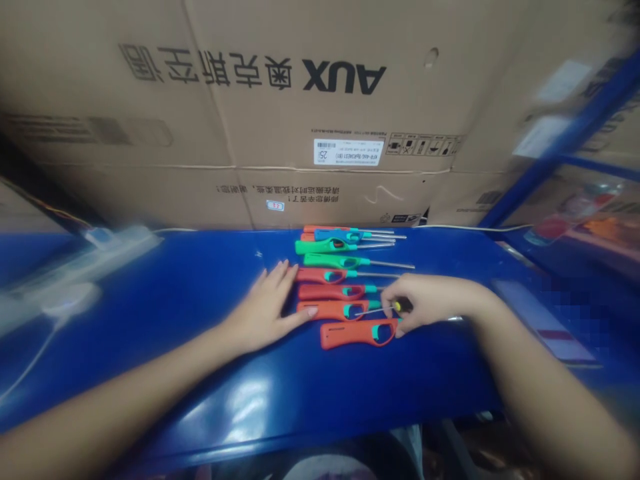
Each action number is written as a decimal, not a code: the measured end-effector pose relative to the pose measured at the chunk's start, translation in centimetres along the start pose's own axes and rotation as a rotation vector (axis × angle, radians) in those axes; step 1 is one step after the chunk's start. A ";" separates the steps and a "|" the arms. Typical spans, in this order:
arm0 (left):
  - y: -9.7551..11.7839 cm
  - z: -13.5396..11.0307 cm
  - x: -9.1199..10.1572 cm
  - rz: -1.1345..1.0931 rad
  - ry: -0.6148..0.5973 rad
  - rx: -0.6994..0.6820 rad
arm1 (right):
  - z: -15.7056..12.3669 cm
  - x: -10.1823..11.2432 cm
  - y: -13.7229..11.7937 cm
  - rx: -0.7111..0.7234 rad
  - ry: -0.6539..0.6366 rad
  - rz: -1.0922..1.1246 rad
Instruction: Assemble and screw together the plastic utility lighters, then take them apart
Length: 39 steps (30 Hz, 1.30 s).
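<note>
Several long-nosed lighters lie in a row on a blue table [200, 373]: orange ones nearest me, green ones [330, 261] and a blue one [340, 235] further back. My left hand [267, 308] lies flat with its fingers stretched out, their tips against the handle ends of the orange lighters [333, 291]. My right hand [430, 301] is closed in a pinch on a small screwdriver with a yellow and black handle [397, 307]. It rests at the nozzle end of the nearest orange lighter [357, 333].
A big brown cardboard box [310, 107] printed AUX stands right behind the lighters. A white power strip [100, 253] with a cable lies at the left. A blue shelf post [565, 140] rises at the right, with packaged goods behind it.
</note>
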<state>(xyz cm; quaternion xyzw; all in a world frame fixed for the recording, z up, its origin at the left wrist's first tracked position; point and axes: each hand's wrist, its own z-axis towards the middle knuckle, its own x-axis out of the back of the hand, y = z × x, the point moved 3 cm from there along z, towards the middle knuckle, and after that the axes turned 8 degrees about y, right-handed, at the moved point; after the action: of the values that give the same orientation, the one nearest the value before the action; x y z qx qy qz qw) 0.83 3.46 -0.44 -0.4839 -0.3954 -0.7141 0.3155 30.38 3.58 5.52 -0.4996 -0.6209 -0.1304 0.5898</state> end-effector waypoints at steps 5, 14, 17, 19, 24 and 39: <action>1.7 -0.9 -0.4 0.012 -0.026 -0.067 | 0.6 -0.9 -1.7 0.053 0.063 0.037; 2.8 -1.3 0.4 -0.058 -0.028 -0.282 | 1.9 -0.3 -1.2 0.108 0.387 0.024; 2.7 -1.3 0.3 -0.069 -0.051 -0.281 | 2.8 -0.9 -0.8 0.062 0.520 -0.101; 2.6 -1.4 0.1 -0.079 -0.039 -0.271 | 3.3 -1.4 -0.6 0.045 0.526 -0.125; 2.2 -1.5 0.0 -0.090 -0.054 -0.282 | 3.7 -1.6 -0.4 0.043 0.656 -0.110; 2.4 -1.2 0.7 -0.145 -0.105 -0.349 | 5.1 -1.4 0.2 0.044 0.684 -0.394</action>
<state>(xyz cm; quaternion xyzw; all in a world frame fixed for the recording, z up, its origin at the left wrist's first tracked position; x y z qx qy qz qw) 2.08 1.17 0.62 -0.5379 -0.3152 -0.7666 0.1535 27.20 6.81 2.88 -0.2855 -0.4751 -0.3868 0.7370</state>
